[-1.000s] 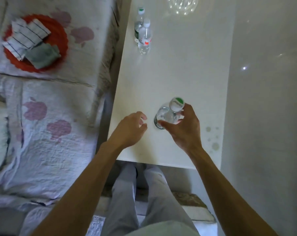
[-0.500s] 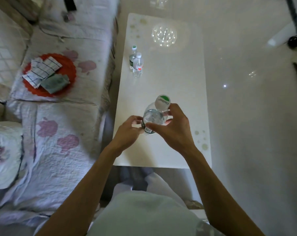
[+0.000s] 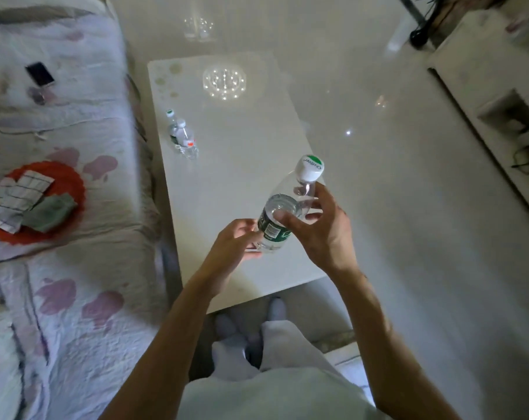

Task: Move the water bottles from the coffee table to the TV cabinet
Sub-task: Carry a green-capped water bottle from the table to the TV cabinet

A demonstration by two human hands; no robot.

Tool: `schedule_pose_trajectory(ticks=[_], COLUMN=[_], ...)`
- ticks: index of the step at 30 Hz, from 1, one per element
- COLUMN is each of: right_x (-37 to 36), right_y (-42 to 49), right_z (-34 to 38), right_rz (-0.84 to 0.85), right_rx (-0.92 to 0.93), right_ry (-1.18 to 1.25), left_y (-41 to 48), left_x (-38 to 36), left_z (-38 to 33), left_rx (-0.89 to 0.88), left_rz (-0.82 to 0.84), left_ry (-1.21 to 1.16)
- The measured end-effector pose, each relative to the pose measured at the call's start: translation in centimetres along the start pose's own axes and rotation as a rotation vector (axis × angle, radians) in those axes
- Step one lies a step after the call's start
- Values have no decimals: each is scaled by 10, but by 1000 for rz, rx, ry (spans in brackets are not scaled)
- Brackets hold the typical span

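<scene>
A clear water bottle (image 3: 283, 207) with a green label and a white-and-green cap is lifted above the near end of the white coffee table (image 3: 242, 165), tilted to the right. My right hand (image 3: 321, 228) grips its upper body and neck. My left hand (image 3: 233, 247) cups its base. Two more small water bottles (image 3: 183, 136) stand close together near the table's left edge, farther away. The pale TV cabinet (image 3: 484, 86) runs along the upper right.
A sofa with a quilted floral cover (image 3: 60, 237) lies to the left, carrying a red plate (image 3: 35, 204) with folded cloths and a dark phone (image 3: 39, 74). Glossy floor (image 3: 409, 207) lies between the table and the cabinet. A black lamp base (image 3: 419, 37) stands at the top right.
The bottle has been lifted off the table and tilted. My left hand has closed in on its base. My view has risen and turned right, bringing the cabinet into sight.
</scene>
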State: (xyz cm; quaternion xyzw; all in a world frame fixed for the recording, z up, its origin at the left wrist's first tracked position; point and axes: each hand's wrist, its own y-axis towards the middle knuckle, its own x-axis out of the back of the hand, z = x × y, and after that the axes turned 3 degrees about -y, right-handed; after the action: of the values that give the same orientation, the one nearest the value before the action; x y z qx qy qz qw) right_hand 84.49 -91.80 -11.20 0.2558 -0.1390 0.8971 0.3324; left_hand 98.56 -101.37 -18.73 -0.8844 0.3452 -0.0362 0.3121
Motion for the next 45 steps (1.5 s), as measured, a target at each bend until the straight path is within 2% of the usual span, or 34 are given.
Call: schedule_pose_trajectory(ticks=[9,16,21,26,32,38,45], right_x=[116,247,336,395,442,489,568], right_y=[-1,4,-6,-17,-9,39,160], right_z=[-72,-157,-209,-243,-272,-307,-342], right_rz=[-147,-291,-458,-574,-674,-717,-706], right_rx=[-16,-100,-198,-292,-392,-466,-505], right_ry=[26,15,12,3,-17,-45,-135], left_y=[29,59,76,88,113,173,276], left_x=[-132,-292,-404,-486,-551,-618,-713], left_z=[-19,-13,-10,-9,-10,-20,-77], left_rx=[-15,-8,27,51,115,140,127], left_rz=[150,312,457,562,668,731,807], left_ry=[139,215,316,364,412,434,509])
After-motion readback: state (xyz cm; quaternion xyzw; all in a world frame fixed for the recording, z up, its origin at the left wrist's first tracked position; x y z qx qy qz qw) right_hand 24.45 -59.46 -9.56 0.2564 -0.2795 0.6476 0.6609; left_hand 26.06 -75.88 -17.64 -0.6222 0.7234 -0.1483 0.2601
